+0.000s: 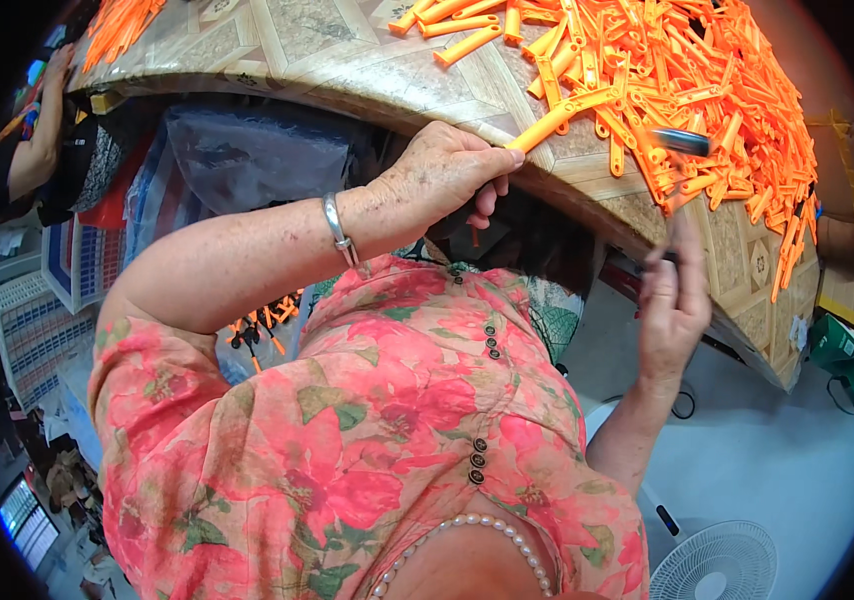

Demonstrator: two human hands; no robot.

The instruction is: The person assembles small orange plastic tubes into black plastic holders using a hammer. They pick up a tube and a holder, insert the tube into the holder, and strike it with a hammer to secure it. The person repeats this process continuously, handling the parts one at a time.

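My left hand [437, 178] is closed, its thumb and fingers pinching the near end of an orange plastic handle [545, 124]. That handle slants up and to the right over the table's front edge, its far end by a heap of similar orange handles [722, 95]. On the right, my right hand [675, 305] grips a hammer. The hammer's dark metal head [683, 141] is raised over the near side of the heap, right of the held handle's far end. Motion smears the hammer's shaft and part of my right hand.
The patterned tabletop [317, 40] curves across the top. Another person's arm [42, 140] is beside more orange pieces [122, 25] at far left. A bag [259, 322] of orange and black parts lies below my left arm. A white fan [715, 565] stands lower right, a green box [847, 370] above it.
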